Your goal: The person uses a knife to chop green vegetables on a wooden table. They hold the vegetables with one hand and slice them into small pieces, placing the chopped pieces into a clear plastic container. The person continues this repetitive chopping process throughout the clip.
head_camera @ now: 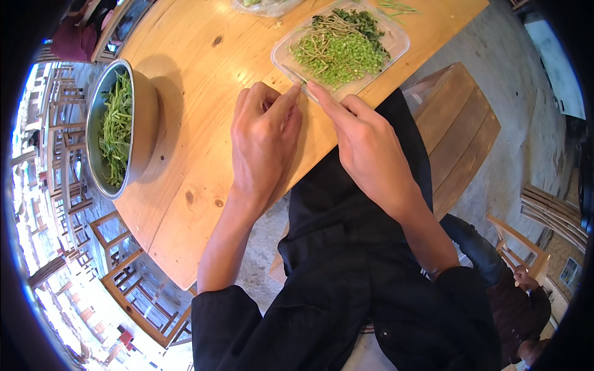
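Observation:
A clear plastic tray (403, 52) lies at the table's near edge, holding chopped green stems (341, 58), pale thin stalks and some dark leaves. My left hand (265, 132) is at the tray's near corner, its index finger and thumb pinched together. Between its fingertips and those of my right hand (364, 143) shows a small bit of green stem (304, 82), partly hidden. The right index finger is stretched out to the bit; its other fingers curl under, and what they may hold is hidden. To the left stands a metal bowl (147, 123) full of leafy green stems (116, 134).
The wooden table (195, 116) ends just before my lap. A plastic bag (267, 7) and loose green stems (397, 8) lie at its far side. A wooden stool (457, 125) stands to the right. Wooden chairs (139, 283) and a seated person (515, 306) are around.

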Available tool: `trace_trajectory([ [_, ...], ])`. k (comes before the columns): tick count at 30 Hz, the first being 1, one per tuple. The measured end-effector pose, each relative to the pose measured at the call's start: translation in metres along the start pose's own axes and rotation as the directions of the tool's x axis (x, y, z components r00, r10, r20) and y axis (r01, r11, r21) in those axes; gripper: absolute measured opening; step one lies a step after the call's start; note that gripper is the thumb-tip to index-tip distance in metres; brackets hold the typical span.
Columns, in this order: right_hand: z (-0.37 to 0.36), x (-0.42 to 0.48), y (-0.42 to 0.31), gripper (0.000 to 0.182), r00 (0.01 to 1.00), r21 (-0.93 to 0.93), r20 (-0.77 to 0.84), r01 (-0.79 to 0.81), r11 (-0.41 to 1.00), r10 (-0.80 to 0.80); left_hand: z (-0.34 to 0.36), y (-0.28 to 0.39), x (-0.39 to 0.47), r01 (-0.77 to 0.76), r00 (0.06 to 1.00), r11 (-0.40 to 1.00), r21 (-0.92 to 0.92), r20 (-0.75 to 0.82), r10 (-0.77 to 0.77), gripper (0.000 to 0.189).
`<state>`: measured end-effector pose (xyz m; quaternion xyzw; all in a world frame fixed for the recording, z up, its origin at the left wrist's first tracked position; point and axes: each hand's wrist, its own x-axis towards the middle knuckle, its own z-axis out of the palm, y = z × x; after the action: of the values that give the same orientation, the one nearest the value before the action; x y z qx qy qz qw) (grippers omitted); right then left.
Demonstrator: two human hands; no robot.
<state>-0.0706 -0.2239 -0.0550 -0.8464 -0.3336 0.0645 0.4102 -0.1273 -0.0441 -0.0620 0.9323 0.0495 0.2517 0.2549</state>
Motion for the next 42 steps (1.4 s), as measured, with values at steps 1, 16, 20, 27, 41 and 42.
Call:
trace_trajectory([
  [1, -0.001, -0.001, 0.0, 0.066, 1.0, 0.019, -0.023, 0.008, 1.0, -0.008, 0.0, 0.0, -0.001, 0.001, 1.0, 1.0, 0.0, -0.003, -0.001, 0.029],
  [16, -0.001, -0.006, -0.003, 0.064, 0.996, 0.046, -0.082, 0.022, 0.999, -0.018, 0.0, 0.002, 0.0, 0.017, 0.999, 1.0, -0.026, -0.048, -0.018, 0.025],
  [20, -0.012, -0.013, -0.008, 0.064, 0.996, 0.035, -0.092, 0.006, 0.999, -0.003, 0.001, 0.001, 0.002, -0.004, 0.997, 1.0, -0.022, -0.072, 0.003, 0.023],
  [27, -0.007, -0.015, -0.001, 0.066, 0.999, 0.025, -0.05, 0.0, 1.0, 0.002, 0.002, 0.004, 0.004, 0.007, 0.999, 1.0, -0.019, -0.047, -0.007, 0.021],
  [41, -0.006, -0.005, -0.001, 0.072, 0.999, -0.025, 0.032, -0.005, 1.0, 0.006, 0.006, 0.001, 0.004, 0.0, 0.997, 0.999, -0.035, -0.074, -0.003, 0.017],
  [42, -0.007, -0.003, -0.001, 0.075, 0.998, -0.055, 0.067, -0.01, 0.998, 0.014, 0.006, 0.001, 0.004, 0.002, 0.997, 0.999, -0.034, -0.074, -0.005, 0.017],
])
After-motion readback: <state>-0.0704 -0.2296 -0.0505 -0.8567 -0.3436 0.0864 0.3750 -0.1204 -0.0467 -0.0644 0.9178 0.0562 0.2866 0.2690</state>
